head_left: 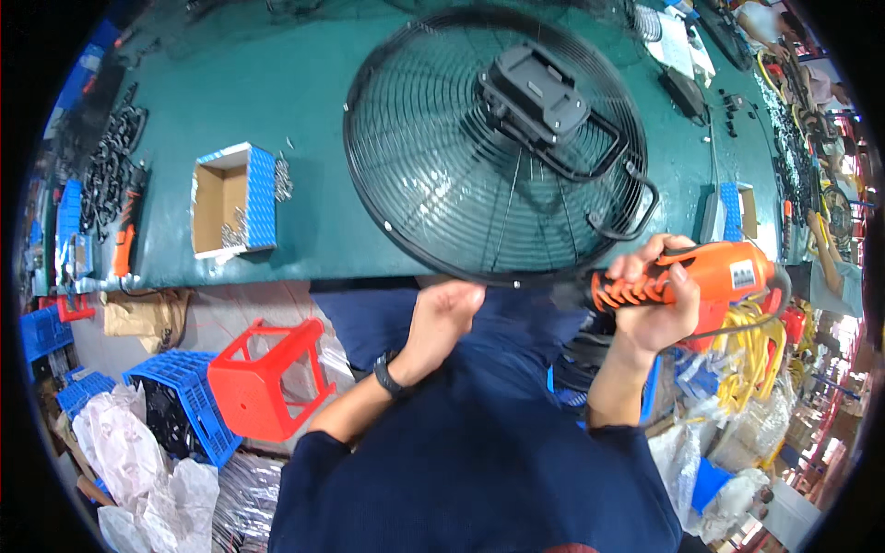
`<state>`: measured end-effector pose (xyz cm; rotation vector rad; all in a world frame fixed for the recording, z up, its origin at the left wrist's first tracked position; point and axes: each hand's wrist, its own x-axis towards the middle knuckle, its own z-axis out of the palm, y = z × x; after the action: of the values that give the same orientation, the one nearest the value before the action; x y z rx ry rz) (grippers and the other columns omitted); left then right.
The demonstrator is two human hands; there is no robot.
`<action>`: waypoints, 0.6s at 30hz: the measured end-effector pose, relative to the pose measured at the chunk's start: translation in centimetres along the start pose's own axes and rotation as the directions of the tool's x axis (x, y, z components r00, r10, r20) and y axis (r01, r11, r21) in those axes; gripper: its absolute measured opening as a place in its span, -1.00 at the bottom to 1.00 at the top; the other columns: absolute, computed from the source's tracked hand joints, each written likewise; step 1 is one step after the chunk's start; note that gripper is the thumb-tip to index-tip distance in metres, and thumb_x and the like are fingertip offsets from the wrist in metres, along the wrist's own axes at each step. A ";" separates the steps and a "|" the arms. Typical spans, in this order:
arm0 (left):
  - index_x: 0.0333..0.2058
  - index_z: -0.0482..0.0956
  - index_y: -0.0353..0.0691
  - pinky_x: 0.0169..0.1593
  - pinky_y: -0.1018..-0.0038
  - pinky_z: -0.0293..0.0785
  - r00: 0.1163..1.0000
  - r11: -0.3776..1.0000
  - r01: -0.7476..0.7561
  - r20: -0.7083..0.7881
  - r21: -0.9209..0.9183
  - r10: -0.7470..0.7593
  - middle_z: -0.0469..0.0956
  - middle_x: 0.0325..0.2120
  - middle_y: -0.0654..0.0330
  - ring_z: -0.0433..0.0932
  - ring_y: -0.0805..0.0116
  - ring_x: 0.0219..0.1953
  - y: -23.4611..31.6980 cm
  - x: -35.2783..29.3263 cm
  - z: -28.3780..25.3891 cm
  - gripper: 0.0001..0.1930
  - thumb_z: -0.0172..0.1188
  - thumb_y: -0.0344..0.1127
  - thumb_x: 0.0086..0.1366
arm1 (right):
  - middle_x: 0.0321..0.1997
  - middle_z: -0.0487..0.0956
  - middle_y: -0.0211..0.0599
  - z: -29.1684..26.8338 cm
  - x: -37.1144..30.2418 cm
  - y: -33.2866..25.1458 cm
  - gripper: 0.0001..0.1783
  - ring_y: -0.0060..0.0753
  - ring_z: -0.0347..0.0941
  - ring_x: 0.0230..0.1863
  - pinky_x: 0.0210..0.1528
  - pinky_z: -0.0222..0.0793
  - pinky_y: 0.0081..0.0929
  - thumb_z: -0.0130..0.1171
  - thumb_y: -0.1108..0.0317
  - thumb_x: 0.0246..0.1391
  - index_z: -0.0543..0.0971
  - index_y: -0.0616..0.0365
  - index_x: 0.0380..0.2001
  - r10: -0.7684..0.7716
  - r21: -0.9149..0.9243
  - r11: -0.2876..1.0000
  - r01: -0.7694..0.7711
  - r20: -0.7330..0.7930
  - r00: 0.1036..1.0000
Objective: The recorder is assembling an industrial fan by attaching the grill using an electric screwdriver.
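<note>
Right grip [659,300] tight round an orange driver [724,272], tip [573,295] blurry — left grip [444,318] near black fan guard [433,166], hold unclear.

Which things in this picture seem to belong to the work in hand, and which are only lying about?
Probably part of the work:
orange power tool, in the right hand
black fan guard, left hand close to its near rim
box with small metal parts, perhaps

Probably just lying about:
red stool
blue crate
white plastic wrapping
</note>
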<state>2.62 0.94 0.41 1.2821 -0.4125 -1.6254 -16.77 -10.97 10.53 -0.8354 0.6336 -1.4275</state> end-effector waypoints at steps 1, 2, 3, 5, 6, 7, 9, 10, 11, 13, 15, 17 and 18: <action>-0.07 0.53 -0.36 -0.59 0.67 0.12 1.000 1.000 -0.011 -0.016 -0.001 0.011 0.32 -0.67 0.48 0.21 0.72 -0.65 0.0 -0.7 -0.1 -0.69 0.17 -0.28 0.29 | -0.21 0.42 -0.10 -1.2 0.2 -0.5 -0.68 -0.28 0.46 -0.52 -0.44 0.43 -0.22 0.03 0.34 0.04 0.34 0.24 -0.15 0.041 -0.014 0.999 -0.043 -0.111 0.993; 0.07 0.40 -0.35 -0.60 0.67 0.11 0.999 0.996 -0.035 -0.017 -0.079 0.034 0.30 -0.69 0.48 0.19 0.71 -0.66 0.2 -1.6 -0.3 -0.60 0.15 -0.33 0.30 | -0.18 0.41 -0.12 -2.3 0.3 -0.9 -0.69 -0.31 0.46 -0.54 -0.48 0.44 -0.24 0.04 0.35 0.04 0.33 0.24 -0.16 0.033 -0.043 0.998 -0.041 -0.168 0.985; 0.20 0.28 -0.34 -0.60 0.67 0.10 0.999 0.987 -0.052 -0.016 -0.152 0.050 0.27 -0.70 0.49 0.17 0.71 -0.67 0.3 -2.3 -0.4 -0.49 0.13 -0.37 0.30 | -0.15 0.40 -0.14 -3.4 0.4 -0.9 -0.70 -0.34 0.46 -0.55 -0.51 0.45 -0.26 0.04 0.35 0.04 0.33 0.24 -0.16 0.027 -0.067 0.997 -0.043 -0.234 0.972; 0.31 0.03 -0.30 -0.62 0.67 0.07 0.992 0.979 -0.121 -0.044 -0.165 0.116 0.23 -0.72 0.49 0.13 0.70 -0.68 0.3 -3.2 -0.6 -0.35 0.09 -0.45 0.30 | -0.17 0.42 -0.16 -4.6 0.7 -0.6 -0.73 -0.36 0.46 -0.57 -0.56 0.45 -0.28 0.05 0.36 0.03 0.35 0.25 -0.20 0.080 -0.073 0.992 -0.106 -0.302 0.950; 0.29 0.08 -0.29 -0.64 0.64 0.05 0.985 0.972 -0.169 -0.055 -0.164 0.162 0.21 -0.73 0.42 0.13 0.63 -0.71 0.3 -3.3 -0.6 -0.40 0.03 -0.52 0.30 | -0.16 0.45 -0.15 -4.6 0.9 -0.5 -0.76 -0.37 0.45 -0.59 -0.58 0.45 -0.28 0.06 0.36 0.03 0.37 0.24 -0.25 0.127 -0.089 0.983 -0.163 -0.320 0.939; 0.30 0.02 -0.33 -0.64 0.64 0.04 0.982 0.965 -0.187 -0.027 -0.186 0.185 0.19 -0.74 0.42 0.12 0.63 -0.71 0.6 -3.3 -0.5 -0.37 0.03 -0.52 0.30 | -0.17 0.49 -0.10 -4.5 1.1 -0.4 -0.78 -0.37 0.45 -0.61 -0.60 0.45 -0.30 0.07 0.37 0.02 0.39 0.24 -0.27 0.191 -0.047 0.976 -0.214 -0.296 0.936; 0.31 -0.06 -0.38 -0.63 0.65 0.03 0.985 0.963 -0.169 -0.016 -0.212 0.170 0.16 -0.74 0.42 0.11 0.63 -0.71 1.5 -3.0 0.0 -0.35 0.03 -0.51 0.31 | -0.19 0.51 -0.05 -3.6 1.6 0.0 -0.78 -0.37 0.44 -0.62 -0.60 0.46 -0.32 0.08 0.37 0.01 0.40 0.23 -0.26 0.313 0.010 0.948 -0.319 -0.216 0.925; 0.30 -0.12 -0.43 -0.63 0.65 0.01 0.989 0.968 -0.143 -0.005 -0.208 0.145 0.14 -0.74 0.42 0.10 0.63 -0.70 1.8 -3.1 0.3 -0.33 0.02 -0.51 0.31 | -0.13 0.52 -0.02 -4.0 1.7 0.5 -0.75 -0.38 0.41 -0.62 -0.57 0.43 -0.31 0.06 0.31 0.04 0.41 0.19 -0.23 0.328 -0.005 0.943 -0.332 -0.131 0.935; 0.29 -0.10 -0.45 -0.63 0.66 0.00 0.993 0.971 -0.113 -0.004 -0.209 0.115 0.14 -0.74 0.42 0.10 0.64 -0.70 1.9 -3.0 0.6 -0.34 0.03 -0.51 0.31 | -0.21 0.51 -0.10 -3.8 1.7 0.7 -0.76 -0.40 0.40 -0.63 -0.57 0.43 -0.32 0.05 0.31 0.04 0.41 0.18 -0.24 0.320 -0.020 0.945 -0.326 -0.133 0.938; 0.25 -0.08 -0.52 -0.64 0.68 0.02 0.988 0.961 -0.126 0.050 -0.248 0.143 0.18 -0.72 0.42 0.15 0.67 -0.68 2.2 -2.9 0.7 -0.34 0.08 -0.47 0.30 | -0.36 0.48 -0.15 -3.0 1.3 1.3 -0.79 -0.40 0.43 -0.65 -0.61 0.45 -0.33 0.08 0.37 -0.01 0.41 0.23 -0.30 0.274 0.040 0.962 -0.271 -0.178 0.945; 0.25 -0.13 -0.49 -0.66 0.69 0.04 0.990 0.964 -0.137 0.010 -0.226 0.143 0.21 -0.71 0.41 0.17 0.67 -0.69 2.7 -2.7 0.4 -0.29 0.10 -0.47 0.28 | -0.39 0.46 -0.16 -2.4 -0.2 1.4 -0.80 -0.39 0.41 -0.67 -0.63 0.45 -0.33 0.07 0.39 -0.04 0.39 0.24 -0.32 0.289 0.083 0.957 -0.278 -0.191 0.938; 0.29 -0.26 -0.45 -0.68 0.69 0.05 0.980 0.968 -0.167 -0.141 -0.186 0.142 0.21 -0.70 0.41 0.19 0.66 -0.70 3.9 -1.7 -0.5 -0.19 0.12 -0.47 0.26 | -0.35 0.49 -0.06 -1.5 -2.1 2.0 -0.79 -0.35 0.43 -0.67 -0.64 0.45 -0.31 0.06 0.41 -0.05 0.38 0.26 -0.31 0.316 0.060 0.949 -0.311 -0.174 0.933; 0.29 -0.31 -0.42 -0.71 0.69 0.05 0.952 0.930 -0.281 -0.189 -0.237 0.240 0.22 -0.69 0.41 0.21 0.66 -0.70 4.2 -0.3 -1.3 -0.15 0.12 -0.48 0.24 | -0.26 0.51 0.10 -0.7 -3.2 2.2 -0.78 -0.30 0.45 -0.66 -0.64 0.47 -0.29 0.05 0.44 -0.07 0.37 0.29 -0.31 0.327 0.085 0.945 -0.317 -0.144 0.934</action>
<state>5.80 -0.31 3.20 1.0943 -0.2493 -1.2954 -16.27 -7.97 7.98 -0.5448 0.8036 -1.2113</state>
